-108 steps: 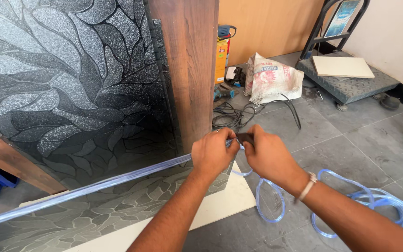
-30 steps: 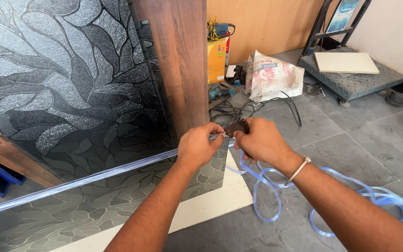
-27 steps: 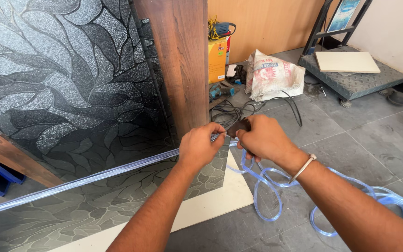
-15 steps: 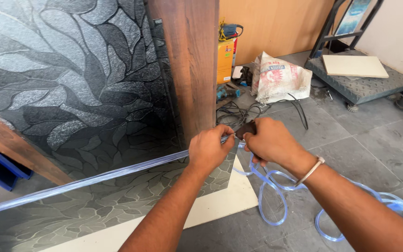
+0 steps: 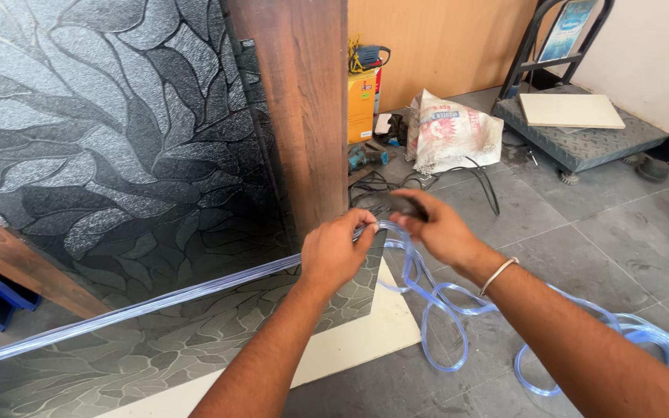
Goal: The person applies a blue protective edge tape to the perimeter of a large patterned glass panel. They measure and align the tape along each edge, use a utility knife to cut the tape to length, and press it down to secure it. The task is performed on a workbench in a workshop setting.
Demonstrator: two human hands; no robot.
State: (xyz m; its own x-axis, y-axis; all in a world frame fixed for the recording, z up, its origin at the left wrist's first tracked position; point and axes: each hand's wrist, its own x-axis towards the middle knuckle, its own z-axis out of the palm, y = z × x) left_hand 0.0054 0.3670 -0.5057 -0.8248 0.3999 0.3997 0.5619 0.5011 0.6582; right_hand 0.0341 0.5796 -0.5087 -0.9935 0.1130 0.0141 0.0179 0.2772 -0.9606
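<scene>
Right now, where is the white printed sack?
In the head view, the white printed sack sits on the grey tiled floor at upper centre-right, between the yellow box and the metal platform trolley.

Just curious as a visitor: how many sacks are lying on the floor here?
1. A white sack sits on the grey floor by the orange wall, beyond the hands; others may be hidden behind the wooden post.

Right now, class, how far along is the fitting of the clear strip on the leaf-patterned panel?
Done: the clear strip already lies along the patterned panel edge from the far left up to the hands. In hand: the left hand pinches the strip by the panel's corner, and the right hand grips a dark tool against it. Left: loose coils lie on the floor tiles, unfitted.
</scene>
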